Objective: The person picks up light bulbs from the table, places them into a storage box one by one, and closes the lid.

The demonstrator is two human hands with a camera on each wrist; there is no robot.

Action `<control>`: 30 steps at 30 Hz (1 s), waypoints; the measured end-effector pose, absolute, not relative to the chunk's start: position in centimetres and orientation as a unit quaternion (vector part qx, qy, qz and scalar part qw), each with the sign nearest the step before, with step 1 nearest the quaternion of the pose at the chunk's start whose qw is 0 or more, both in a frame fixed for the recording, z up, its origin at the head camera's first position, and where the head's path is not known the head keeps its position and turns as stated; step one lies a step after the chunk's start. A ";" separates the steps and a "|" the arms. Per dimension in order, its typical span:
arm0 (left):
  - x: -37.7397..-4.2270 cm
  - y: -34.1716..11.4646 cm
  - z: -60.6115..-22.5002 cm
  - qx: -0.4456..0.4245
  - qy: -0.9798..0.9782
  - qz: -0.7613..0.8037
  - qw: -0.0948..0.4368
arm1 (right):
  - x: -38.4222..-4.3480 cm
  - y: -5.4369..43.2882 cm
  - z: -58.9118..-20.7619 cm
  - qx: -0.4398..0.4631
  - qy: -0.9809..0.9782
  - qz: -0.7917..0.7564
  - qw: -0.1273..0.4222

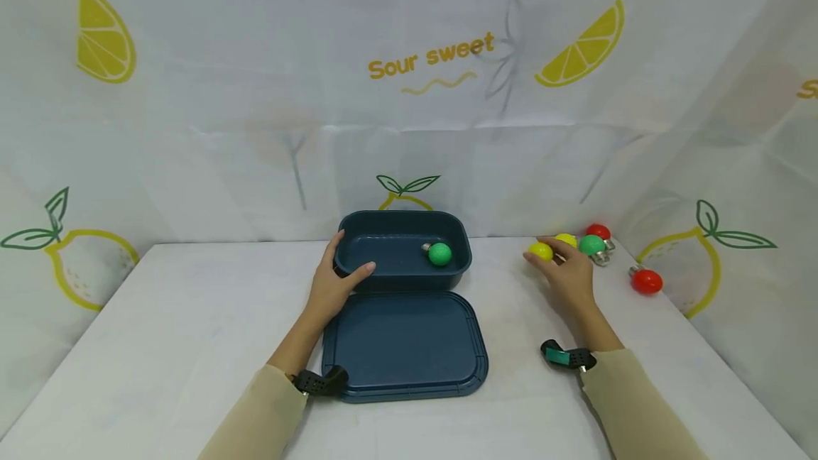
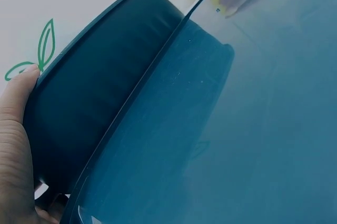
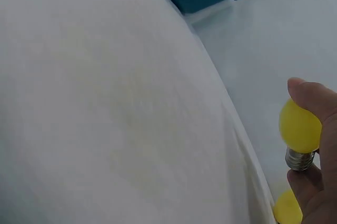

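A yellow light bulb with a metal screw base is pinched between the thumb and fingers of my right hand, at the right of the table. My left hand grips the left end of a dark blue box, thumb at the front rim and fingers at the left side. Inside that box lies a green bulb. The lid lies flat directly in front of the box. Close beyond my right hand are another yellow bulb, a green bulb and a red bulb.
One more red bulb lies near the table's right edge. A white cloth covers the table. Behind it hangs a white curtain printed with lemons, right at the table's back edge.
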State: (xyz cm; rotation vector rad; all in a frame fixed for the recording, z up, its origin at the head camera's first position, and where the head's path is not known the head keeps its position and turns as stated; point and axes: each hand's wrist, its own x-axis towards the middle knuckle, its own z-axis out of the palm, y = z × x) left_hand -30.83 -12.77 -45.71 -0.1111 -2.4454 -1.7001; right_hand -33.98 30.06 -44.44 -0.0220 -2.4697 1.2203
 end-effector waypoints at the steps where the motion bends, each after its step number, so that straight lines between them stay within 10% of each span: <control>1: -30.8 -12.8 -45.7 -0.037 -0.818 -0.569 0.081 | -34.0 29.5 -44.3 0.002 -0.879 0.436 0.195; 30: -31.2 -12.7 -46.0 -0.040 -0.813 -0.574 0.090 | -35.6 16.3 -38.3 0.117 -0.784 0.564 0.230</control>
